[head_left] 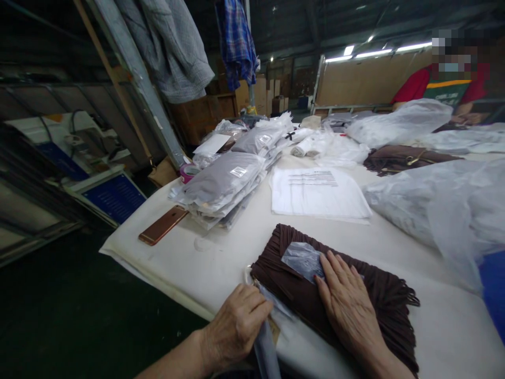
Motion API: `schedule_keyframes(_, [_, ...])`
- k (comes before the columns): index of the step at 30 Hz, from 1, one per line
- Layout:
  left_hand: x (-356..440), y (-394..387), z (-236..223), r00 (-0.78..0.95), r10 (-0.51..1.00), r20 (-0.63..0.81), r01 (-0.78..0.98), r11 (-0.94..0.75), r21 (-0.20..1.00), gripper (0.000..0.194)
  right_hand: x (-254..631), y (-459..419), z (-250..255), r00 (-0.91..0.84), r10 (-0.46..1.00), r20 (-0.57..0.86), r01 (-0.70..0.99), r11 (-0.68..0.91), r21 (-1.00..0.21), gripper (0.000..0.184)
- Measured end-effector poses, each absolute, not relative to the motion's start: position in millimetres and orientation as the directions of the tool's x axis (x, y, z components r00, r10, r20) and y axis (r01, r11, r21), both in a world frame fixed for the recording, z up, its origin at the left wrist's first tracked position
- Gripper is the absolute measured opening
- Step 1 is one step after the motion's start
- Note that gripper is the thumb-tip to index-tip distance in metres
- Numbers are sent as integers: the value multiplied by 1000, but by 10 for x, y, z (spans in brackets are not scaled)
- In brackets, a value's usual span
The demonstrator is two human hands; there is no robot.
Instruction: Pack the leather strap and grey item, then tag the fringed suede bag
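Observation:
A dark brown fringed bag lies on the white-covered table in front of me. My right hand rests flat on it, fingers stretched out, the fingertips touching a small clear plastic piece on top. At the bag's near left corner my left hand is closed on a greyish strip that hangs past the table edge. Its far end inside the fist is hidden. A tan tag shows beside the strip, partly covered.
Grey bags in clear plastic are stacked at the left, near a phone and a tape roll. White printed sleeves lie beyond the bag. Plastic heaps and another brown bag are right. A person in red stands far right.

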State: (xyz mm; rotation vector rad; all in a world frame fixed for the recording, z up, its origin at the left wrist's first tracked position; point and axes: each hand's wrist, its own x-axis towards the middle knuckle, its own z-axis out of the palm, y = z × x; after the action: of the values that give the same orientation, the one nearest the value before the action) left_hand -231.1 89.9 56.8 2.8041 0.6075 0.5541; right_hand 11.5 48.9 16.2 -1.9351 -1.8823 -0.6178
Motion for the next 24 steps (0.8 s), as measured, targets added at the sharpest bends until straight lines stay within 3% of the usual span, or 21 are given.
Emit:
schedule_keyframes(4, [-2469, 962, 674, 934, 299, 197, 239, -931, 277, 35, 114, 486, 164, 10, 833, 553, 999, -34, 33, 46])
schedule_keyframes(8, [-2510, 979, 660, 933, 327, 149, 287, -928, 239, 33, 108, 485, 160, 27, 835, 549, 999, -38, 9, 46])
schedule_keyframes(14, [-2522, 1097, 619, 929, 251, 273, 152, -929, 339, 29, 117, 479, 152, 22, 836, 548, 999, -37, 17, 44])
schedule_keyframes(17, [-2495, 1196, 710, 867, 308, 392, 102, -880, 464, 26, 125, 483, 133, 14, 832, 555, 999, -30, 19, 44])
schedule_keyframes(20, [-2325, 1276, 796, 785, 455, 420, 172, -812, 557, 19, 160, 479, 83, 17, 828, 560, 1000, -18, -4, 45])
schedule_keyframes(22, [-2164, 1300, 806, 754, 508, 415, 240, -802, 547, 17, 198, 466, 40, 23, 829, 559, 999, 0, -41, 45])
schedule_keyframes(24, [-2025, 1300, 778, 772, 487, 409, 289, -841, 457, 17, 238, 450, 2, 12, 833, 553, 997, 33, -73, 46])
